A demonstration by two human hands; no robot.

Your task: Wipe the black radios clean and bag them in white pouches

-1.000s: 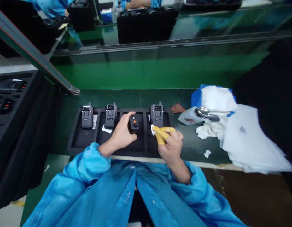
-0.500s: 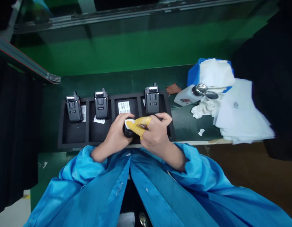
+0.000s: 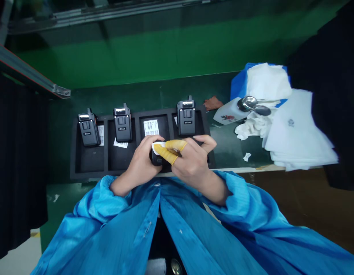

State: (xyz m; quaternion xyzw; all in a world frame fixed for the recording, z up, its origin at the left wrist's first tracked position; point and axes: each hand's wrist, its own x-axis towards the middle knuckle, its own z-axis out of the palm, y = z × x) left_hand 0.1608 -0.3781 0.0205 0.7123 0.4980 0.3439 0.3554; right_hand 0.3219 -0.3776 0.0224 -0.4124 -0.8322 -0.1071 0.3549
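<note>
The person's left hand (image 3: 141,160) is curled closed around a small black device (image 3: 156,157), held low over the near edge of a black tray (image 3: 91,173), in front of its third compartment. The right hand (image 3: 192,162) meets it from the other side. Two of its fingers wear yellow finger cots (image 3: 171,148) and pinch a scrap of white wipe (image 3: 158,146) against the device's top.

The grip looks narrow and the device is mostly hidden by both hands. If the wipe drags, the device could slip and drop onto the tray edge or off the bench (image 3: 165,95) into the blue-sleeved lap. A loose cot could also snag or smear.

Three black radios (image 3: 186,118) stand upright in the tray's first, second and fourth compartments, each marked "Riton" in white. A printed label (image 3: 151,127) lies flat in the third compartment — a barcode-like block, too small to read.

Further right on the bench are a white bottle (image 3: 230,115) with a steel cap and a red mark, crumpled and stacked white cloths (image 3: 300,137) — one bears a faint logo — and a blue box (image 3: 237,86).
</note>
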